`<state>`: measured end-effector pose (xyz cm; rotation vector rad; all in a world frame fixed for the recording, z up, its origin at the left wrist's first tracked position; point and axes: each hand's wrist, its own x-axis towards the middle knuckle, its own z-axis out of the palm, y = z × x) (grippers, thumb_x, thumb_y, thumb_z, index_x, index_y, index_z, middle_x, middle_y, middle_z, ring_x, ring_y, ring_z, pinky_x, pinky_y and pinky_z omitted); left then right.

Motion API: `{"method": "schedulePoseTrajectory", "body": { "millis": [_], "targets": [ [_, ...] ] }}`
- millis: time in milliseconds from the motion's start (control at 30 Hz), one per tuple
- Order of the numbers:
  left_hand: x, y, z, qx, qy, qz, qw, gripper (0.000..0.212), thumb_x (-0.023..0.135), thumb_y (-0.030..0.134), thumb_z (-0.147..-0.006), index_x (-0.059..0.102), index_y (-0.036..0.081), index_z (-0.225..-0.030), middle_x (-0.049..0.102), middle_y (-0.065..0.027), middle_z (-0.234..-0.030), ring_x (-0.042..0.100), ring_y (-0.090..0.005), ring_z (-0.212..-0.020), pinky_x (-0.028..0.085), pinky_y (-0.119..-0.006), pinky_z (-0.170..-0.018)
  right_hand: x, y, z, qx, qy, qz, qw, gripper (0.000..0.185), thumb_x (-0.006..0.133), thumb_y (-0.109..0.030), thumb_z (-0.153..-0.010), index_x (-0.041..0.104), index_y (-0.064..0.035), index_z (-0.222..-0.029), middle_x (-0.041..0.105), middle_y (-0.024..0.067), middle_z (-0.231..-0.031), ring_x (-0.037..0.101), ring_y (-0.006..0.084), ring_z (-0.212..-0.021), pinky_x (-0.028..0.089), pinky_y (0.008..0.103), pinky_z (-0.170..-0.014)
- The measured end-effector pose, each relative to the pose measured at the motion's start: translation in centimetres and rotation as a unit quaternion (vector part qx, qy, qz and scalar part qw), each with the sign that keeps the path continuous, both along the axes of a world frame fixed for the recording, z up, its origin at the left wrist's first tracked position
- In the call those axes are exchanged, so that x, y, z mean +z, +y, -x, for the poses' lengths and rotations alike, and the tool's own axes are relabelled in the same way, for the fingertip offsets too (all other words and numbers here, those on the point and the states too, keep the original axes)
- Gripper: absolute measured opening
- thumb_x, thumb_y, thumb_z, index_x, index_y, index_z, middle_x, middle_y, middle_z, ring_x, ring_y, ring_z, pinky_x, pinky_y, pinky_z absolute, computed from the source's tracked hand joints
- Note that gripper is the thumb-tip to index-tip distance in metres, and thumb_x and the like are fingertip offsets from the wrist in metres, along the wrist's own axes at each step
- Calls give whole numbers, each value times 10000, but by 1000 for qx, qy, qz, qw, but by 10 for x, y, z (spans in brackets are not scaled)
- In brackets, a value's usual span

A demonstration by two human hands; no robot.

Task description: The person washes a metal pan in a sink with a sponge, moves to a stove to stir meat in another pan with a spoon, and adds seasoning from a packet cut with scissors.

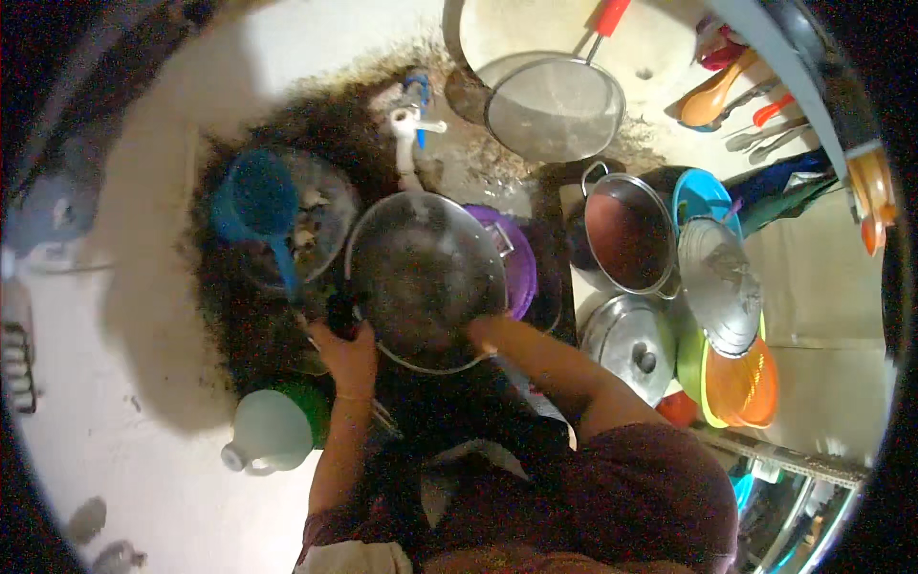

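Observation:
A large round metal pot or wok (430,280) lies before me under a white faucet (406,136). At its lower left, my left hand (350,351) is closed around a black handle (343,314) that appears to belong to the pot. My right hand (495,331) is at the pot's lower right rim; its fingers are blurred, and whether they hold anything is unclear. Behind the pot's right side shows a purple basin (522,265). To the left, a blue dipper (262,194) rests over a basin (337,208) with small pieces in it.
On the right stand a steel pot (631,233), a lidded aluminium pot (631,344), a metal lid (719,276) and an orange colander (756,384). A red-handled strainer (556,107) hangs on the wall. At the lower left is a translucent jug (271,430).

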<state>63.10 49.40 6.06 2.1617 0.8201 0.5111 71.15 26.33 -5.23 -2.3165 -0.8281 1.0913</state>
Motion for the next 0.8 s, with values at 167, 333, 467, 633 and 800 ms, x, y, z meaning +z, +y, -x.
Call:
{"method": "schedulePoseTrajectory", "body": {
  "millis": [167,333,467,633,800],
  "targets": [
    [56,-36,-7,-51,-60,32,996,521,711,77,-696,425,-42,-1115,587,-191,-948,589,-307,-852,468,-404,-820,186,37,-77,-377,-405,-197,809,661,606,-335,-851,338,-15,-1364,401,233,-1361,380,387,-1264,331,409,-1050],
    [67,-28,-12,-116,-95,37,988,603,725,99,-680,415,-61,-1171,545,-249,-1086,548,-373,-994,435,-409,-901,254,98,-101,-410,-318,-342,783,488,595,-333,-837,531,-1,-1188,559,247,-1122,535,389,-1055,441,448,-900],
    [109,-30,-3,-99,-101,-74,987,614,743,164,-689,454,-58,-1183,539,-225,-1171,534,-359,-1033,426,-416,-933,260,127,-74,-400,-372,-283,788,442,608,-250,-780,548,13,-1130,554,226,-1128,534,422,-1016,474,453,-856],
    [186,-67,22,-88,-51,-194,976,601,683,77,-662,412,-82,-1175,524,-304,-1136,528,-447,-1054,441,-445,-897,277,74,-61,-242,-276,-231,901,499,621,-305,-781,538,-122,-1238,506,136,-1274,486,409,-1131,423,476,-934],
    [212,-86,53,-108,-32,-232,966,559,677,87,-669,444,-51,-1158,558,-255,-1087,556,-431,-993,446,-453,-893,190,14,-26,-351,-217,-6,911,494,618,-359,-776,553,-220,-1245,458,112,-1339,375,311,-1282,277,615,-989]
  ]
}}
